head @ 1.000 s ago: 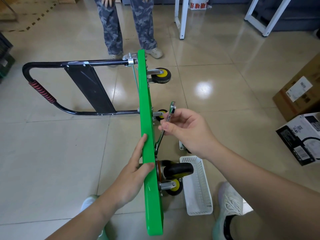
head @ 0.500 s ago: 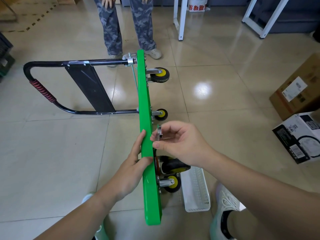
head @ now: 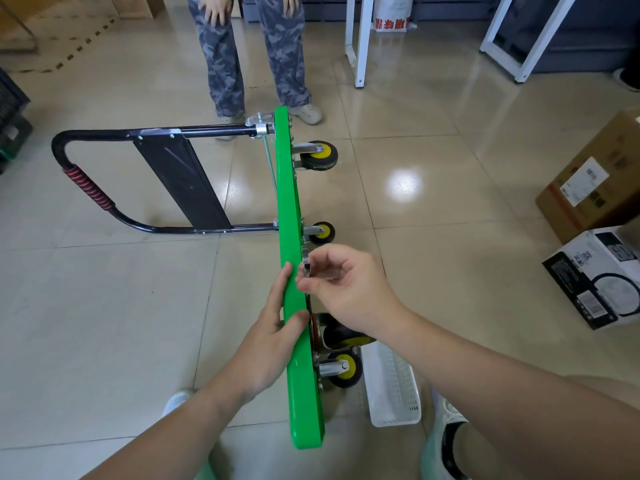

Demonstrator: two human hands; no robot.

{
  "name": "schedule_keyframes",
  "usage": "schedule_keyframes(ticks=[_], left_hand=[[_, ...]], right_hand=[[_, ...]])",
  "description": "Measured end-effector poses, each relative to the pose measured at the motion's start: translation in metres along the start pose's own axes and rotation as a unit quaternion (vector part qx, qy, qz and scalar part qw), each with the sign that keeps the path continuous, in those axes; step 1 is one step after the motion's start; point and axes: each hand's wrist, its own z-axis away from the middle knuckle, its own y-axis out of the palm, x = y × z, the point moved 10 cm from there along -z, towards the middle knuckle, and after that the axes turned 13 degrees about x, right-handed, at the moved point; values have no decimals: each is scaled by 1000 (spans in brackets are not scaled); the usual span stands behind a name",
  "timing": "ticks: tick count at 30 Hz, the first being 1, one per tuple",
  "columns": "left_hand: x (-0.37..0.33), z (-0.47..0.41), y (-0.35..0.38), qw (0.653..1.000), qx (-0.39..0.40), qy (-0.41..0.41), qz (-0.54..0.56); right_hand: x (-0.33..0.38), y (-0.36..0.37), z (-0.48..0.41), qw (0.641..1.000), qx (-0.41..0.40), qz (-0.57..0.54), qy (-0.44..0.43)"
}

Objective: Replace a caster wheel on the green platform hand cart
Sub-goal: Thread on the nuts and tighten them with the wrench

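View from above, cart tipped on its side. The green platform cart (head: 294,216) stands on one long edge on the tiled floor (head: 104,323), with its deck running away from me and its black handle (head: 86,188) lying out to the left. My left hand (head: 273,344) holds the upper edge of the deck: the fingers (head: 278,296) lie nearly straight along its left face, and the thumb hooks over to the right face, so the deck is clamped between them. My right hand (head: 349,292) is just beside the deck's underside, thumb and forefinger pinched on a metal wrench (head: 305,259); the remaining fingers are loosely curled. The wrench is seen end-on, close against the underside, and its lower part is hidden by my hand. A large black caster wheel (head: 341,336) sits below my right wrist, just above a smaller yellow-hubbed wheel (head: 341,368). A white basket (head: 393,389) lies on the floor beside them.
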Motion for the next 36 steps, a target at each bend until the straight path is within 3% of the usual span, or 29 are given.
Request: schedule_keyframes(ticks=[9, 18, 25, 36], left_hand=[[7, -1, 1, 1000, 10, 7, 18], [6, 0, 0, 999, 17, 11, 31], [3, 0, -2, 999, 16, 19, 21], [1, 0, -5, 1000, 6, 9, 3]], right_hand=[[-19, -14, -31, 997, -30, -6, 67], [-18, -9, -40, 999, -16, -13, 47], [-30, -21, -46, 992, -52, -30, 112], [-37, -27, -52, 993, -70, -37, 88]])
